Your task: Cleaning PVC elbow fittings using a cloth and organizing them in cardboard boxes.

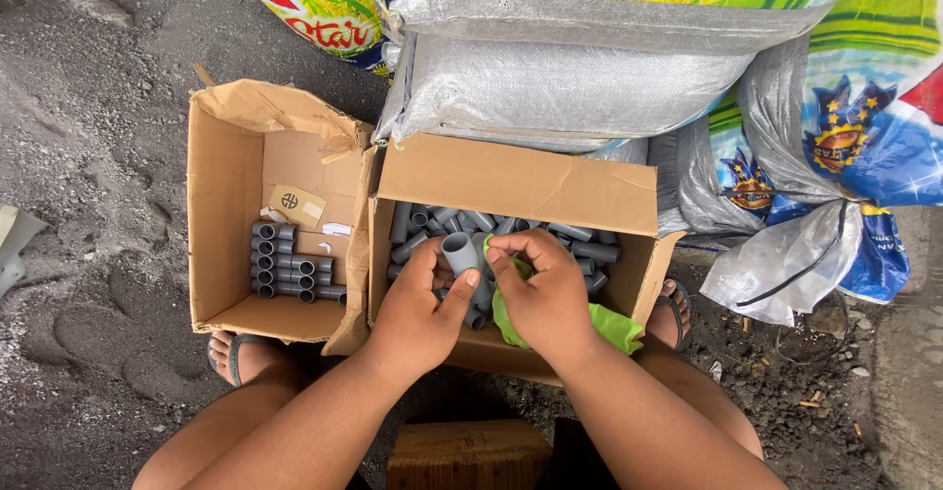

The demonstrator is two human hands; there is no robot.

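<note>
My left hand [417, 303] grips a short grey plastic pipe fitting [459, 251] and holds it upright over the right cardboard box [521, 184]. My right hand [545, 289] holds a bright green cloth [609, 325] and pinches it against the fitting's side. Below both hands, that box is filled with several loose grey fittings [589, 252]. The left cardboard box [228, 166] holds several grey fittings [285, 266] stacked in neat rows on its floor.
Woven plastic sacks [560, 82], grey and brightly printed, lean behind the boxes. The ground is dark sand and gravel [88, 156]. My feet in sandals [241, 354] flank the boxes, and a wooden block [470, 456] sits between my legs.
</note>
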